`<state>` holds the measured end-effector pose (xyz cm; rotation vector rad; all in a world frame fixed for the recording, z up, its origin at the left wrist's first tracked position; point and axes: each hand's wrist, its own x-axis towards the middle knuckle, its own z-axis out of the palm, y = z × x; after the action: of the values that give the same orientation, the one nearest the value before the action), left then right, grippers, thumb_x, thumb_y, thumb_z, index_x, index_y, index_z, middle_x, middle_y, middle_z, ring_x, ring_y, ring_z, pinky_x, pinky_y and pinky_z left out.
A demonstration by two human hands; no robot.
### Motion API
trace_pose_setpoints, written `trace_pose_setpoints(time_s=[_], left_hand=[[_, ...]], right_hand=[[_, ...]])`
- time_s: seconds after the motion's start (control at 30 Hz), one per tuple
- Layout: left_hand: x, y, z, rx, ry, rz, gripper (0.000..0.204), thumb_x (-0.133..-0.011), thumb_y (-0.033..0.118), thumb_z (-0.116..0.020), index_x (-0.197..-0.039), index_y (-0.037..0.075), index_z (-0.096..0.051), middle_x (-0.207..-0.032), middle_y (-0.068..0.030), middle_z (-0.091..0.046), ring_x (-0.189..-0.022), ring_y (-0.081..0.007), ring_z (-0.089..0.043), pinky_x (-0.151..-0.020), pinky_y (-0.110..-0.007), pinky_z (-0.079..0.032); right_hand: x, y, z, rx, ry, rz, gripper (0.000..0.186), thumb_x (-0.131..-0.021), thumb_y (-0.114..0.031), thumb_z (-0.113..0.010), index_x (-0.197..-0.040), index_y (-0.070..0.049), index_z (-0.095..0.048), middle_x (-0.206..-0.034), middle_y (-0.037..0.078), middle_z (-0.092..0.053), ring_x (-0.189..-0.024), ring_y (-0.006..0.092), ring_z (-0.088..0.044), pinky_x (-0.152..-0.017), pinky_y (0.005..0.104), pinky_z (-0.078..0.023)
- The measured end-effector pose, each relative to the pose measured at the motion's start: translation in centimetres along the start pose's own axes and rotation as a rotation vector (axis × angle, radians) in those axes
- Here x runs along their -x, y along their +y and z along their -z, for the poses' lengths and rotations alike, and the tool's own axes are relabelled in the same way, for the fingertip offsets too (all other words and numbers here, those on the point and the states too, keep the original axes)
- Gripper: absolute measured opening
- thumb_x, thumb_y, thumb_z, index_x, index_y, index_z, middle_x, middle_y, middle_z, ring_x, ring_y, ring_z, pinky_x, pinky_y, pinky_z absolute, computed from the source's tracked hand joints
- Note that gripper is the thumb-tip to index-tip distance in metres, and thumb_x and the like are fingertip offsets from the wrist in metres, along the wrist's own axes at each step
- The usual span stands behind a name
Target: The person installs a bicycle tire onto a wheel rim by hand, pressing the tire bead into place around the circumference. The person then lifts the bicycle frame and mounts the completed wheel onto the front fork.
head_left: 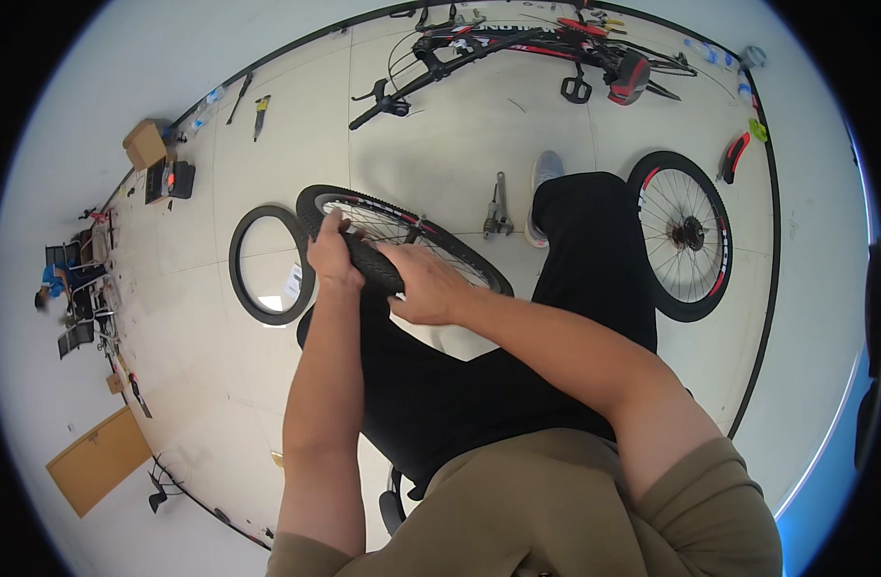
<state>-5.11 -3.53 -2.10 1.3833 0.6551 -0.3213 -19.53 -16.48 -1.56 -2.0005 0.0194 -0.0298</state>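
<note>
Black and red, a bicycle frame [503, 44] lies well beyond the held wheel [417, 229] in front of me. A second wheel [688, 233] lies to the right of the held wheel, a loose tyre [236, 260] to its left. My left hand [335, 255] and right hand [429, 282] both grip the held wheel's black tyre [375, 267], close together. Metal tools [499, 219] lie just beyond the held wheel.

Tyre [235, 264] left of wheel [419, 228]

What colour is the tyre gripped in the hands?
The tyre is black with a textured tread, seen best in the head view.
</note>
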Motion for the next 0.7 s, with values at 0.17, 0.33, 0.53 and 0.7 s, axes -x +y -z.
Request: trace_pose_setpoints(time_s=[0.17,0.33,0.53,0.7], left_hand=[[-0.5,1.8,0.9,-0.043,-0.079,0.046,0.051,-0.094,0.043,-0.071,-0.128,0.010,-0.052,-0.112,-0.0101,-0.058,-0.093,-0.0273,-0.064,-0.071,-0.045,-0.054],[3.3,-1.1,1.6,0.027,-0.078,-0.125,0.053,-0.098,0.043,-0.066,-0.134,0.007,-0.051,-0.121,-0.0085,-0.056,-0.106,-0.0224,-0.057,-0.083,-0.041,-0.052],[9.7,-7.6,0.1,-0.010,-0.051,-0.100,0.025,-0.097,0.024,-0.070,-0.109,0.002,-0.062,-0.094,-0.0030,-0.064,-0.085,-0.0148,-0.061,-0.078,-0.032,-0.051],[10.8,-5.9,-0.1,-0.040,-0.004,-0.082,0.024,-0.097,0.025,-0.068,-0.103,0.003,-0.062,-0.090,-0.0034,-0.064,-0.082,-0.0152,-0.063,-0.078,-0.032,-0.052]], right_hand=[[5.7,2.4,0.1,0.065,-0.108,-0.267,0.075,-0.080,-0.018,-0.073,-0.148,-0.010,-0.041,-0.124,0.023,-0.059,-0.117,0.0428,-0.059,-0.100,0.0506,-0.049],[4.3,3.7,-1.1,0.049,-0.122,-0.143,0.063,-0.082,-0.016,-0.071,-0.139,-0.011,-0.047,-0.119,0.021,-0.061,-0.112,0.0427,-0.063,-0.096,0.0517,-0.052],[3.3,2.5,-0.5,-0.088,-0.206,-0.170,0.057,-0.084,-0.015,-0.069,-0.138,-0.009,-0.050,-0.121,0.021,-0.067,-0.113,0.0389,-0.064,-0.094,0.0497,-0.052],[3.3,0.7,0.8,-0.053,-0.199,-0.116,0.062,-0.083,-0.016,-0.069,-0.141,-0.009,-0.048,-0.111,0.021,-0.070,-0.105,0.0398,-0.068,-0.090,0.0499,-0.053]])
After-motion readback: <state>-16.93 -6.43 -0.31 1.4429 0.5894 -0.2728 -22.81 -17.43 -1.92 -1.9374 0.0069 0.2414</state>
